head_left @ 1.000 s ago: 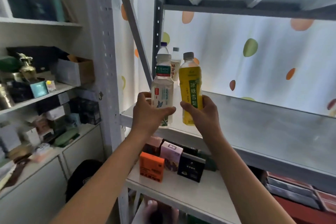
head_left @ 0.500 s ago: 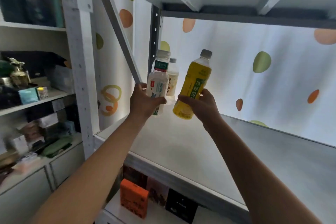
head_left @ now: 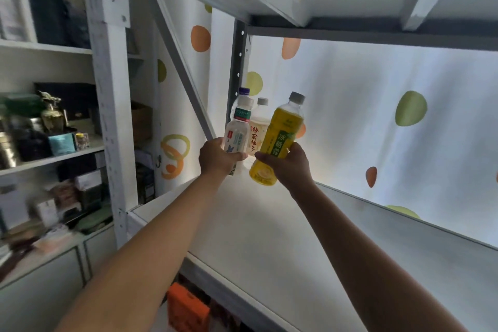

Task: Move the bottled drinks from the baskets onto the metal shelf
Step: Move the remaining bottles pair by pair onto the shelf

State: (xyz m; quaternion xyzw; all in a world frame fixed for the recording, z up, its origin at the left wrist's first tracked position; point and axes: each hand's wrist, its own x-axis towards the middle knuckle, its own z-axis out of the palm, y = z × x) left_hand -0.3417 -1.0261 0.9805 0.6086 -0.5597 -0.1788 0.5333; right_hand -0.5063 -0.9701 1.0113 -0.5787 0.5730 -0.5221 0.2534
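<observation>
Over the far left corner of the metal shelf [head_left: 269, 224], the left hand [head_left: 217, 158] grips a pale white-capped bottle [head_left: 238, 133] upright, while the right hand [head_left: 289, 164] clasps a yellow tea bottle [head_left: 280, 140] tilted right. Behind them, two more bottles [head_left: 258, 127] stand by the corner post [head_left: 237, 67].

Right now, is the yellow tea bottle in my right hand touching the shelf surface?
Apart. The head view shows the yellow bottle tilted in the right hand, with its base hanging clear above the metal shelf.
</observation>
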